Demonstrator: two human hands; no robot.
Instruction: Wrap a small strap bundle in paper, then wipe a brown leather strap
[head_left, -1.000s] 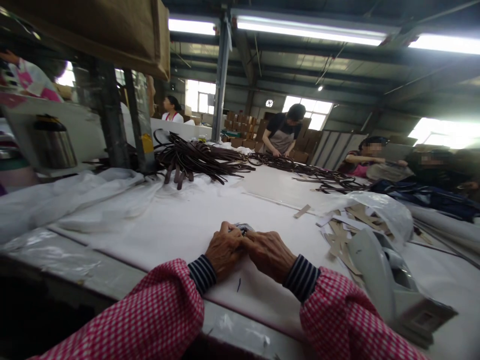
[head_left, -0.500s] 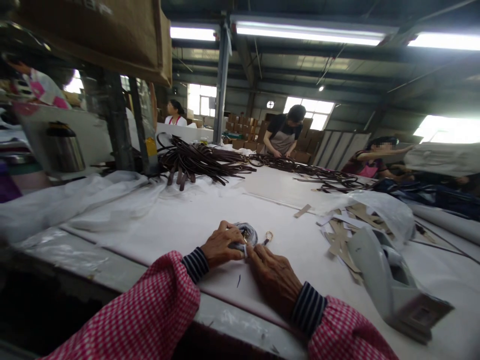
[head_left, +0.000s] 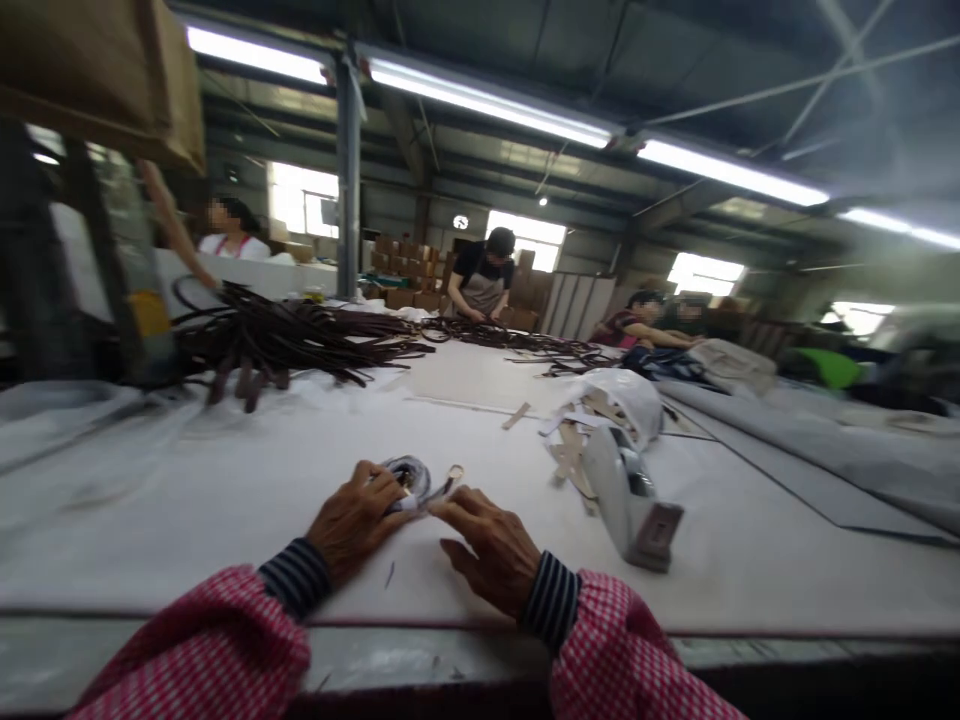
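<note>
My left hand [head_left: 352, 522] pinches a small bundle wrapped in grey-white plastic [head_left: 411, 480] that lies on the white table [head_left: 225, 490]. A small brass metal clasp [head_left: 453, 473] sticks out at the bundle's right end. My right hand [head_left: 487, 543] rests on the table just right of the bundle, its fingertips touching the wrap's near edge. Both arms wear red-checked sleeves with striped cuffs.
A grey tape dispenser [head_left: 628, 500] stands right of my hands, with cardboard strips [head_left: 570, 450] and a white plastic bag [head_left: 626, 392] behind it. A heap of dark brown straps [head_left: 292, 340] lies at the far left. Other people work at the table's far end.
The view has swung to the right and blurred. My hands have parted from a tight clasp, so the wrapped bundle and its brass clasp show between them.
</note>
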